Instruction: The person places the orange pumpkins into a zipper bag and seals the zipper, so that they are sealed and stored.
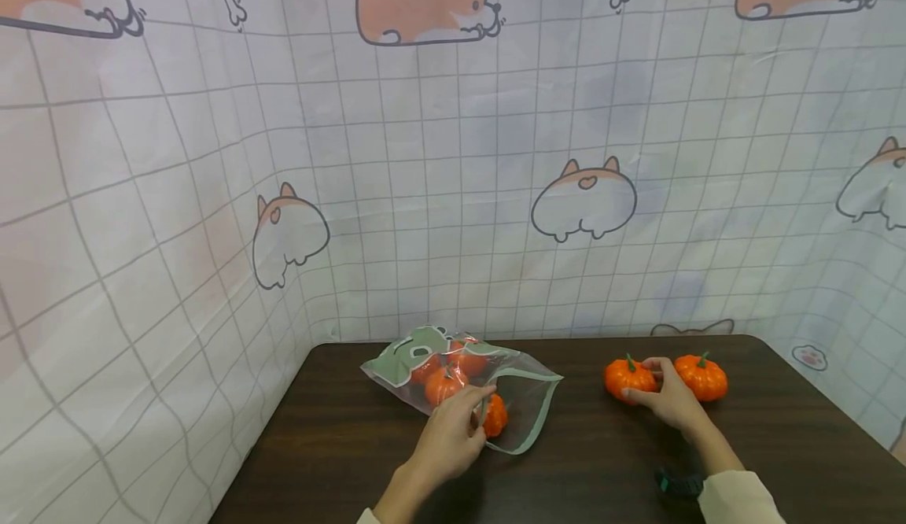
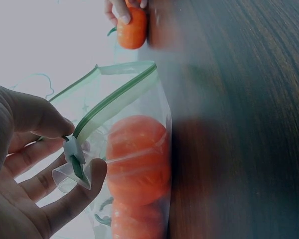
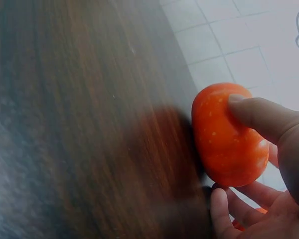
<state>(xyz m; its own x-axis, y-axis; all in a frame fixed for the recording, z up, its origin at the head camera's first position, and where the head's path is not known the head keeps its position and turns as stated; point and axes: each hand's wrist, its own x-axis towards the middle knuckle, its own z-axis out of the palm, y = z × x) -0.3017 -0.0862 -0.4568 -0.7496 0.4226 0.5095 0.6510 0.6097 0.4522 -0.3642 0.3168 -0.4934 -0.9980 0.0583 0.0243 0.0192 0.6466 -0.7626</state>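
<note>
Pale sleeves (image 1: 739, 496) lie nearest the head camera, at the bottom edge of its frame, with two bare hands reaching up from them. Just below the frame's middle, a clear bag (image 1: 403, 363) lies on its side, several orange pumpkins (image 1: 446, 385) inside. The left hand (image 1: 453, 433) pinches its near corner, and the bag's mouth gapes toward the right. At centre right, the right hand (image 1: 671, 400) holds a loose pumpkin (image 1: 628, 380), thumb at the front and fingers behind; whether it touches the table cannot be told. Just right of that hand sits a second loose pumpkin (image 1: 701, 378).

Only the left wrist view shows the white slider (image 2: 74, 150) on the green seal (image 2: 117, 99), at left of centre, with the left hand's thumb and fingers close around it. It also catches the held pumpkin's green stem pointing left, at the top of its frame. The right wrist view brings out pale specks on that pumpkin's skin and the thumb pressed against it.

Green cartoon print covers the bag's upper left; small dark marks there are too small to read. Beneath everything is the dark wood-grained table (image 1: 340, 445), a dark strap-like object (image 1: 679, 483) at its lower right. Behind hangs a white gridded cloth (image 1: 453, 115) printed with corgis and bones.
</note>
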